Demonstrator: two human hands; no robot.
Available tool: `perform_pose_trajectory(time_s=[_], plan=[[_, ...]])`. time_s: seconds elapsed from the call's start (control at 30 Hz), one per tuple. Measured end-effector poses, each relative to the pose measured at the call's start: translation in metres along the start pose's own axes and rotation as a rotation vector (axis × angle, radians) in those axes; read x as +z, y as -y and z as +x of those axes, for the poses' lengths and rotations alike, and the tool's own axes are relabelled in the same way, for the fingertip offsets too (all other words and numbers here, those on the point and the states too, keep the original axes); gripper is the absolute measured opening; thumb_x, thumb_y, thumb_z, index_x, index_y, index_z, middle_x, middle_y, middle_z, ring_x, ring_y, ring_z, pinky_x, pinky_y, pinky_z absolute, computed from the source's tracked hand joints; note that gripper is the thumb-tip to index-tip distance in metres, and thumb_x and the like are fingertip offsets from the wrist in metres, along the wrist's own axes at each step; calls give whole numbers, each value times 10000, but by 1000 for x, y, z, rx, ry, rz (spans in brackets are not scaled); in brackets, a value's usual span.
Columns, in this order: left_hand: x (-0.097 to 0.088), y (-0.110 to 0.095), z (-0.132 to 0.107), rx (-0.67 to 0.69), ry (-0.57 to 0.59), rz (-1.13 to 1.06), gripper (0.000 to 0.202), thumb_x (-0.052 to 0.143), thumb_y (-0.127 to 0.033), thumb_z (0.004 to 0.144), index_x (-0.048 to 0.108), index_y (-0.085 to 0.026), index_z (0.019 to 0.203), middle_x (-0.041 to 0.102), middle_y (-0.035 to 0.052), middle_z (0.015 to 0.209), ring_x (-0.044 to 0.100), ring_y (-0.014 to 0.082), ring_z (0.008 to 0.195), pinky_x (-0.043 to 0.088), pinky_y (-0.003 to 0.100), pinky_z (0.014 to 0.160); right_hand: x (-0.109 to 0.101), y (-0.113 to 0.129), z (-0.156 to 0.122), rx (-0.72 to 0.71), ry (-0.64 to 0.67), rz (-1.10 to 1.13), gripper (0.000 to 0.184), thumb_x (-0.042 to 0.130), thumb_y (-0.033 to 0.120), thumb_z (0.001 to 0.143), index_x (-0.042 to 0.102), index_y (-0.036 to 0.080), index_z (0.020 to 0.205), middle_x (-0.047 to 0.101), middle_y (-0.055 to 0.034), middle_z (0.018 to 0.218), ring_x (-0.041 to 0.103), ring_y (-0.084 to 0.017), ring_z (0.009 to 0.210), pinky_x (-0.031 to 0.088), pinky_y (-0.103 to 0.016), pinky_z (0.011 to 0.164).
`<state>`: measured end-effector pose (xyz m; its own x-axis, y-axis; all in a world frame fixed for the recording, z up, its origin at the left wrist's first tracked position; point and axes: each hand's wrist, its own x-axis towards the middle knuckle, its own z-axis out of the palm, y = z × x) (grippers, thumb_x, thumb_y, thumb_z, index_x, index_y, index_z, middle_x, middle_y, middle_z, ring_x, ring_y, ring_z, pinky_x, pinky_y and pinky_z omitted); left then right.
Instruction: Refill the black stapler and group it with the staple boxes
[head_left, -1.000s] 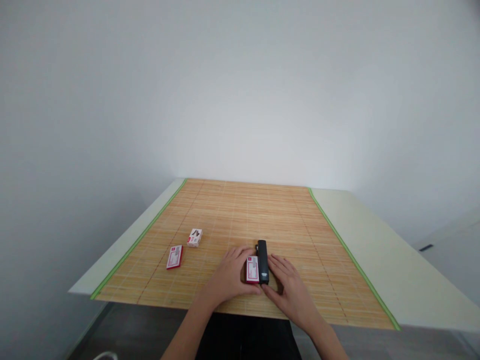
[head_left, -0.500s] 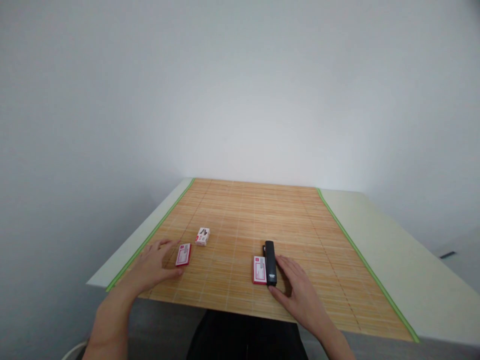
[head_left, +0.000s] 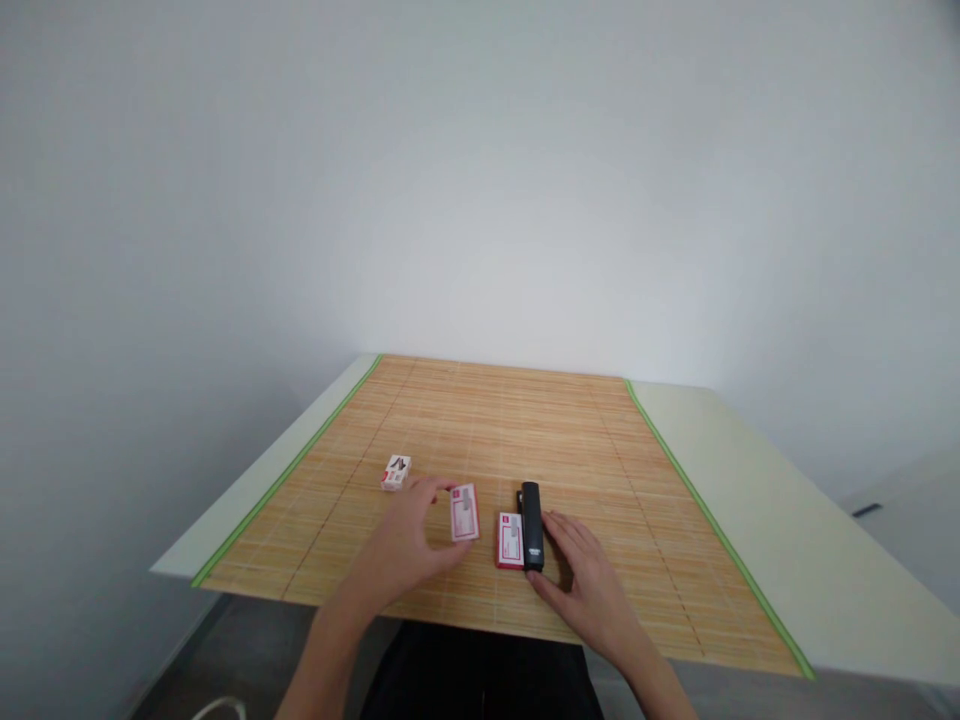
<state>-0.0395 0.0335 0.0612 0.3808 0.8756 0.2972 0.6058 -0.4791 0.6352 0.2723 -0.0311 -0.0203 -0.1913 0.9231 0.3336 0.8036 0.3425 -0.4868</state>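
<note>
My left hand (head_left: 409, 540) grips a small red-and-white box (head_left: 464, 513) between thumb and fingers, tilted up just above the bamboo mat (head_left: 480, 430). To its right another red-and-white box (head_left: 510, 540) lies flat, touching the left side of a black stapler (head_left: 532, 525). My right hand (head_left: 585, 580) rests on the mat against the stapler's right side, fingers stretched out. A third small box (head_left: 395, 472) lies further left and back, beyond my left hand.
The mat has green edging (head_left: 289, 470) and covers a pale table (head_left: 787, 520) set against a white wall. The table's near edge runs just in front of my wrists. Bare tabletop shows to the right of the mat.
My left hand went out to the left, took hold of the red-and-white box there and brought it right, close to the box beside the stapler. My right hand stayed at the stapler.
</note>
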Motion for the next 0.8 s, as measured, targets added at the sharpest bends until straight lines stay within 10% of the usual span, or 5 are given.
perform_pose_trajectory(time_s=[0.23,0.8], plan=[[60,-17,11,98,102,-134,611,840,-270,712,606,-303,1276,667,49,1256,598,294,1191,472,481,1086,-6,5,4,-22,20,8,629,703,372,893,545,276,1493,568,-109,1508,516,-333,1391,432,-579,1170],[87,1,8,72,111,-252,722,865,-302,725,571,-309,1385,647,61,1377,603,290,1268,461,467,1131,-7,17,2,-78,77,-85,544,620,317,968,525,270,1502,518,-98,1562,483,-325,1431,387,-593,1220]])
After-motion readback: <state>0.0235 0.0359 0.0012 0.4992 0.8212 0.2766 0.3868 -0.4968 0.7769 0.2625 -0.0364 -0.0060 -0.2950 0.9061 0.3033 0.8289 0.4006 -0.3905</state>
